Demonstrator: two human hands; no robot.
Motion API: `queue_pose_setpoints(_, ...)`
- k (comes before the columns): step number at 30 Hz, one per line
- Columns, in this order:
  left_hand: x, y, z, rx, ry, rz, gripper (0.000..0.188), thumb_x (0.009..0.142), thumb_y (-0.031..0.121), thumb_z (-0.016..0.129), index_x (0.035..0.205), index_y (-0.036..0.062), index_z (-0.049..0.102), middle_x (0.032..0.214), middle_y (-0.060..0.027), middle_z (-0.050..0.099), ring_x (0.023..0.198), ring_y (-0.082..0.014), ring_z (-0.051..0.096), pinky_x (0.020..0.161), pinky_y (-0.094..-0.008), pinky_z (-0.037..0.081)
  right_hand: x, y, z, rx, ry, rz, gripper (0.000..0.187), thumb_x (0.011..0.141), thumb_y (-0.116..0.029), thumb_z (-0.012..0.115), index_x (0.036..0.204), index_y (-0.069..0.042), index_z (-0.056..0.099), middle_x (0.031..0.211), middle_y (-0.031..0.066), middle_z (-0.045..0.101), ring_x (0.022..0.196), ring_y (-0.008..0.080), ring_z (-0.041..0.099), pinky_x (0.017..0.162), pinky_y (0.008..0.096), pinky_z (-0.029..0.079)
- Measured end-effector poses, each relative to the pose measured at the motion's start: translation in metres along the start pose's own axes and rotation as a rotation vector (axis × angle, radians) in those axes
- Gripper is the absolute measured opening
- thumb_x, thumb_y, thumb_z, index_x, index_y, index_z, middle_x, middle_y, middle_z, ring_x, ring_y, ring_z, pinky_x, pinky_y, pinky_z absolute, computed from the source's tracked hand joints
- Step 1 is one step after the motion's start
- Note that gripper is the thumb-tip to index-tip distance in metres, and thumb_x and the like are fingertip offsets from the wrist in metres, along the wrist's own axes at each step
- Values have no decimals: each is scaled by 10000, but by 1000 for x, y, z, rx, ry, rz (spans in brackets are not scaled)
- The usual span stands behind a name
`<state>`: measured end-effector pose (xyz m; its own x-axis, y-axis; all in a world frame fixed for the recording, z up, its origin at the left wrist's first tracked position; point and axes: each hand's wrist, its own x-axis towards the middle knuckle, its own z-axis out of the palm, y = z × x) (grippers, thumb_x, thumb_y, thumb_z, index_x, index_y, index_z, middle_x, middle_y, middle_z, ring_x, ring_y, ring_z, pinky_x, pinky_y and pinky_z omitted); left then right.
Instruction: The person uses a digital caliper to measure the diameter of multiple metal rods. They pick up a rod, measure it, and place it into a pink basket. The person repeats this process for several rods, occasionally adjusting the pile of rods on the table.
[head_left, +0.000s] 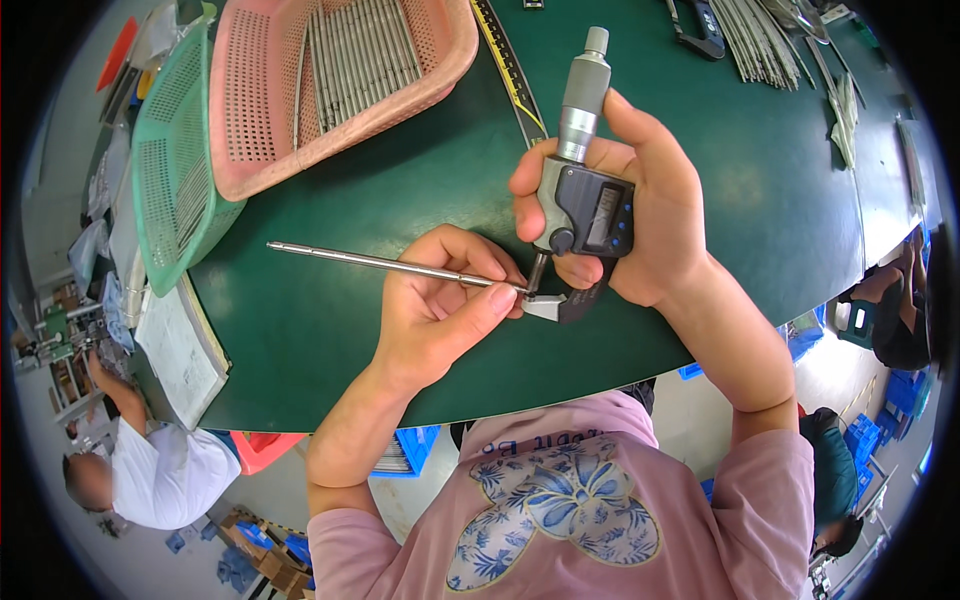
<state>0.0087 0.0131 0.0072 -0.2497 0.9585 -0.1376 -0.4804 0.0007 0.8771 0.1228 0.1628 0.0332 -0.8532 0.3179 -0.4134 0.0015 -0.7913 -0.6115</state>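
Observation:
A thin metal rod (370, 261) is pinched between the thumb and fingers of my left hand (436, 298). Its free end points out to the left, and its other end sits at the jaws of a digital micrometer (596, 208). My right hand (655, 190) is wrapped round the micrometer, which stands with its grey thimble up and its small screen toward me. Whether the jaws touch the rod is hidden by my left fingertips.
A pink basket (262, 170) of metal rods stands at the far left, beside a green basket (160, 190). A ruler (508, 70) lies behind the micrometer on the green table (330, 350). Papers (180, 345) rest at the left edge. More rods (750, 45) and a caliper (700, 35) lie far right.

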Motion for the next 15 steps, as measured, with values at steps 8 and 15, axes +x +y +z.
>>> queue_pose_setpoints(8, 0, 0, 2, 12, 6, 4, 143, 779, -24, 588, 871, -1, 481, 851, -103, 573, 739, -134, 573, 663, -260, 485, 0, 0, 1, -51, 40, 4, 693, 771, -642, 371, 815, 22, 565, 649, 109, 580, 369, 134, 423, 377, 232, 348)
queue_pose_setpoints(15, 1, 1, 1, 4, 0, 9, 152, 787, 18, 608, 867, -6, 481, 847, -108, 571, 747, -139, 573, 673, -265, 489, -1, 0, 0, -35, -2, -10, 707, 820, -634, 290, 839, 16, 566, 677, 138, 583, 400, 133, 453, 336, 212, 361)
